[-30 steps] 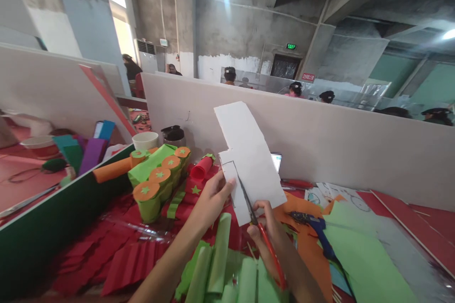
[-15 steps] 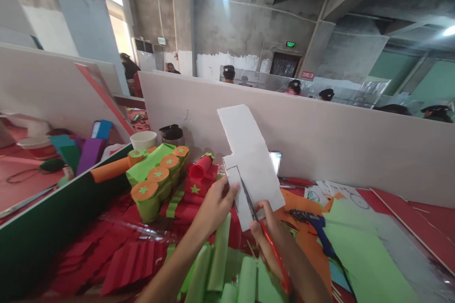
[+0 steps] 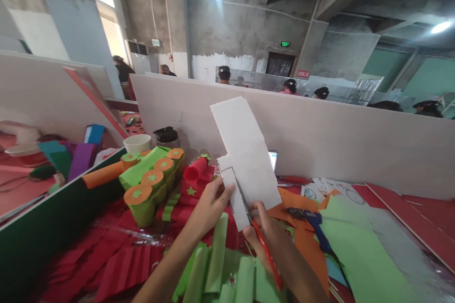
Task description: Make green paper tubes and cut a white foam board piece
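Note:
A white sheet of card (image 3: pixel 245 137) with dark lines drawn on it is held up over the table. My left hand (image 3: pixel 216 199) is closed on its left edge, thumb on the near face. In my right hand (image 3: pixel 261 229) are red-handled scissors (image 3: pixel 268 253), fingers closed round the grips. The blades lie on the card along a drawn line, almost together, pointing up and left. Below my hands lie rolled light green paper tubes (image 3: pixel 216 258). Left of them is a red paper piece with a green star (image 3: pixel 191 191).
Orange-topped green cups (image 3: pixel 142 203) and folded red paper (image 3: pixel 131 265) lie at left. A blue glue gun (image 3: pixel 316 227) rests on orange paper beside light green sheets (image 3: pixel 359 241). A white partition (image 3: pixel 337 142) stands behind; several people sit beyond it. A lit screen (image 3: pixel 273 160) shows behind the card.
The view has shifted a little, so most things sit slightly further left. Both hands keep their hold on the card and scissors; the blades look closer together.

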{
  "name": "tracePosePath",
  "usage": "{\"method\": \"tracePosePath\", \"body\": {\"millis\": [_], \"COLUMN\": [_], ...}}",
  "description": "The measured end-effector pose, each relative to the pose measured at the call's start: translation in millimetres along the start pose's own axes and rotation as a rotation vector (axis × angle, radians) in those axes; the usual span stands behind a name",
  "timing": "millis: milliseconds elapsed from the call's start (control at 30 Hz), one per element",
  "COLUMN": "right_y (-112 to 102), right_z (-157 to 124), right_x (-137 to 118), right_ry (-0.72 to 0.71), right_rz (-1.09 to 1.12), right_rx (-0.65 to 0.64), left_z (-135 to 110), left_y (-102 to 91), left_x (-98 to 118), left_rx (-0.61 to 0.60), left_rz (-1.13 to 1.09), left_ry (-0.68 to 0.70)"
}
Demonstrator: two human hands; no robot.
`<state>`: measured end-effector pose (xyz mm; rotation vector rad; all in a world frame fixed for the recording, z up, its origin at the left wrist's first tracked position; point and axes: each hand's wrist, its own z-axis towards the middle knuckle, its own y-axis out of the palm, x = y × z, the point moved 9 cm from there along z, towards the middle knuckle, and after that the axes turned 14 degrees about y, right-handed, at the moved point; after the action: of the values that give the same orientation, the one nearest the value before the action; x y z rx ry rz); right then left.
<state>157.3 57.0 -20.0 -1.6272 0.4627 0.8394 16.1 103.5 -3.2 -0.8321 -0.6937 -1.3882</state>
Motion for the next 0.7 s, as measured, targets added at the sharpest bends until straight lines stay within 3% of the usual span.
{"method": "tracePosePath", "body": {"millis": [233,533,700], "right_y": [-1.5,3.5,2.6], "right_z": [-0.8,2.0,1.2], "right_x": [3.2,-1.6,-0.4], "right_ry": [0.024,-0.044,-0.046], "right_rz": [0.068,0.086,-0.026], "right_rx": [0.027,0.073,0.102], "left_z": [-1.8,-3.0,-3.7], "left_y": [5.4,5.3,9.1], "left_x": [-3.7,-11.9,-10.6], "left_rx": [-0.015,0.033,0.02], "left_rz": [-0.03,-0.108,-0.107], "left_ry": [-0.008,0.005,0.005]}}
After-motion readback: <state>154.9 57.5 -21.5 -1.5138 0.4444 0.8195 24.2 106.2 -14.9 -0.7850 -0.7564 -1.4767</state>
